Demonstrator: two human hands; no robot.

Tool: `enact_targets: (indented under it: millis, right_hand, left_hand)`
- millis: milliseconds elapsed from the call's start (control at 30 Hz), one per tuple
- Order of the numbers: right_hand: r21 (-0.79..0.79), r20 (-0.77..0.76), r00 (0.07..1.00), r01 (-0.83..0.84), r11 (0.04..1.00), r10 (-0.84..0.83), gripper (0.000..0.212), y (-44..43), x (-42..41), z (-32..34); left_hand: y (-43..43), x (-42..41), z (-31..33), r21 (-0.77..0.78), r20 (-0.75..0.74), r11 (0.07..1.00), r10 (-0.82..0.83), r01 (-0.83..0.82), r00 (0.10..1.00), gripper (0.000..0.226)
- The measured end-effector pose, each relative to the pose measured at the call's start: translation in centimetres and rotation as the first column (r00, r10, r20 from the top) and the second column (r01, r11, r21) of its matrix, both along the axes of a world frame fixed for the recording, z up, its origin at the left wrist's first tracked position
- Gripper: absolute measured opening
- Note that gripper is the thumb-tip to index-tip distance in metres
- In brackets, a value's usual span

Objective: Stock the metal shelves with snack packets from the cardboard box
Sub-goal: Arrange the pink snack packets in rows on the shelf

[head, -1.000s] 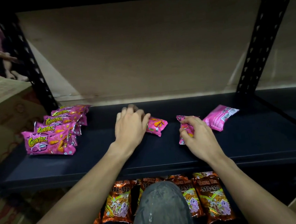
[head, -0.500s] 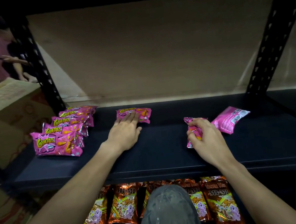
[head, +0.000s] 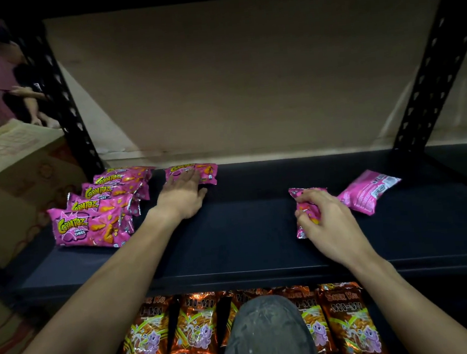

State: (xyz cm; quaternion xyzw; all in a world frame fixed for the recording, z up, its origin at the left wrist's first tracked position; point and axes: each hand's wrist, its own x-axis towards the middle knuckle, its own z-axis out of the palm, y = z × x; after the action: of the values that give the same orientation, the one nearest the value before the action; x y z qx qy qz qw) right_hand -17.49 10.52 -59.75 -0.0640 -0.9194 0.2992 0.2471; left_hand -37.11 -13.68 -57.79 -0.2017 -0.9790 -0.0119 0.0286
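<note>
Dark metal shelf (head: pixel 233 251) is viewed from the front and above, with both bare arms reached over its front edge. The left hand (head: pixel 181 194) is laid flat with fingers straight, fingertips pressed on a lone pink packet (head: pixel 206 172); nothing is grasped by it. That packet is lying label up near the back edge of the shelf, just right of the stacked row. The row of Corntoz packets (head: pixel 89 228) is lined up front to back at the shelf's left end, labels up, each one overlapped by the packet in front of it. The right hand (head: pixel 328 222) is curled round a second pink packet (head: pixel 303 207), which is pinched between thumb and fingers, lower end down on the shelf right of the middle. Just right of that hand a third pink packet (head: pixel 369 192) is lying back side up and skewed; contact with the hand cannot be told. Orange Mi-Mi packets (head: pixel 195 329) are stood side by side on the lower shelf, partly hidden by a grey-clad knee (head: pixel 267 336). A cardboard box (head: pixel 12 175) is seen beyond the left upright (head: pixel 72 115), its contents not visible. Another person (head: pixel 18 83) is crouched in the background behind it.
</note>
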Motion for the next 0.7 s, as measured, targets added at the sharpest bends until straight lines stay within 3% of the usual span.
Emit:
enact_targets:
  millis: [300, 433, 500, 600, 700]
  right_hand:
    - [-0.09, 0.022, 0.983, -0.179, 0.98, 0.182, 0.03, -0.3, 0.5, 1.0]
    - [0.023, -0.026, 0.999, -0.047, 0.999, 0.047, 0.026, 0.6, 1.7, 2.4]
    - [0.043, 0.112, 0.989, 0.092, 0.995, -0.096, 0.038, 1.2, 2.4, 3.2]
    - [0.129, 0.437, 0.872, 0.183, 0.975, -0.222, 0.063, 1.5, 2.8, 3.9]
    - [0.095, 0.492, 0.855, 0.135, 0.986, -0.165, 0.059, 1.0, 2.9, 4.2]
  left_hand:
    - [0.1, -1.2, -0.3, 0.065, -0.039, 0.998, 0.015, -0.012, 0.999, 0.063]
    - [1.0, 0.7, 0.0, 0.194, -0.077, 0.98, -0.024, 0.039, 0.997, 0.064]
    - [1.8, 2.1, 0.1, 0.255, -0.096, 0.96, -0.097, 0.119, 0.991, 0.064]
    - [3.4, 4.4, 0.1, 0.357, -0.075, 0.908, -0.204, 0.217, 0.976, 0.057]
    - [4.6, 6.4, 0.1, 0.491, -0.004, 0.833, -0.292, 0.256, 0.956, 0.049]
